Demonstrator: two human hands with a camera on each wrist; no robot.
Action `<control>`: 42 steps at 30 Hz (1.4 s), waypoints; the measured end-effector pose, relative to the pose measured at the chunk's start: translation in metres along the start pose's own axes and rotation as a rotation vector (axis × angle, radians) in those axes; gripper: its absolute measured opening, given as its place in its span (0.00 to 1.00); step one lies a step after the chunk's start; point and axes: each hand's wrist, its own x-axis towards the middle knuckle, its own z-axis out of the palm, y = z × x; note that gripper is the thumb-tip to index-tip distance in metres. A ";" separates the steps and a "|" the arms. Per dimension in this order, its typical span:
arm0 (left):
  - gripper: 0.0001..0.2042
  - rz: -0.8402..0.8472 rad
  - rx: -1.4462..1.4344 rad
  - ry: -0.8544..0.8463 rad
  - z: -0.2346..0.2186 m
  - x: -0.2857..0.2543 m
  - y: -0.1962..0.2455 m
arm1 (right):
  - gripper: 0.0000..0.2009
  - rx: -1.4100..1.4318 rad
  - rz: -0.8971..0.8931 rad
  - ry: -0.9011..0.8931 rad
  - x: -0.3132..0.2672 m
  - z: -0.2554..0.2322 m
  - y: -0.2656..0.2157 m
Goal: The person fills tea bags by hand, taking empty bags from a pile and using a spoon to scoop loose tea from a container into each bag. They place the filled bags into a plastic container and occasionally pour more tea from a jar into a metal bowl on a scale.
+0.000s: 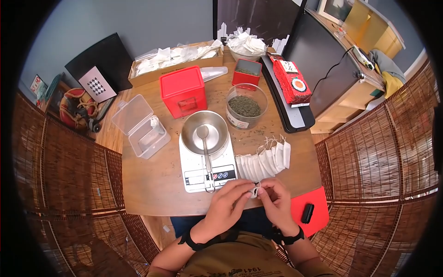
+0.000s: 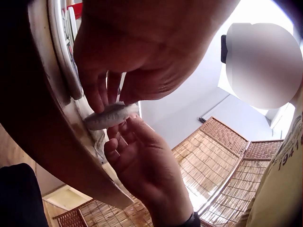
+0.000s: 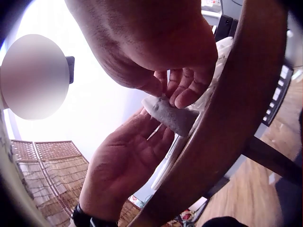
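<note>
Both hands meet at the table's front edge around a small white pouch (image 1: pixel 254 191), filled and rounded. My left hand (image 1: pixel 226 207) pinches one side with thumb and fingers; my right hand (image 1: pixel 277 203) pinches the other side near its top. In the left wrist view the pouch (image 2: pixel 111 117) lies between the fingertips of both hands, and the right wrist view shows the pouch (image 3: pixel 170 116) plump and tilted. Just beyond the hands, a row of several white pouches (image 1: pixel 263 165) with strings lies on the table.
A white scale (image 1: pixel 191 173) holds a steel bowl (image 1: pixel 189 134) with a spoon (image 1: pixel 206 143). Behind are a tub of dried leaves (image 1: pixel 244 106), red tins (image 1: pixel 182 90), a red package (image 1: pixel 291 82) and a box of white bags (image 1: pixel 175 57). An open plastic case (image 1: pixel 150 141) stands left.
</note>
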 end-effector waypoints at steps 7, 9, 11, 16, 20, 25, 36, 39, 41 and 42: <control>0.07 -0.087 -0.014 0.038 0.001 -0.003 -0.001 | 0.08 0.236 0.135 0.006 -0.007 0.007 -0.014; 0.07 -0.091 -0.025 0.050 0.002 -0.002 0.001 | 0.08 0.090 0.022 -0.034 -0.004 0.005 -0.014; 0.06 -0.095 -0.035 0.060 0.001 -0.002 0.001 | 0.08 -0.056 -0.091 -0.072 -0.003 0.004 -0.013; 0.07 -0.007 0.005 0.067 0.000 -0.003 -0.007 | 0.07 0.035 -0.009 -0.023 -0.009 0.006 0.001; 0.08 -0.251 -0.264 0.105 0.002 -0.010 -0.010 | 0.06 0.267 0.075 0.081 -0.009 0.012 0.003; 0.16 -0.094 -0.087 0.048 0.002 -0.006 -0.002 | 0.08 0.175 -0.056 0.016 -0.008 0.011 -0.005; 0.23 0.031 0.007 0.064 -0.007 0.001 0.014 | 0.18 0.383 0.049 -0.089 -0.006 0.010 -0.010; 0.24 0.080 0.019 0.082 -0.009 0.001 0.018 | 0.20 0.616 0.229 -0.177 -0.005 0.011 -0.015; 0.24 0.085 0.033 0.087 -0.011 0.002 0.021 | 0.19 0.779 0.344 -0.203 -0.002 0.012 -0.017; 0.26 0.102 0.026 0.102 -0.012 0.002 0.022 | 0.19 0.819 0.352 -0.223 0.000 0.013 -0.018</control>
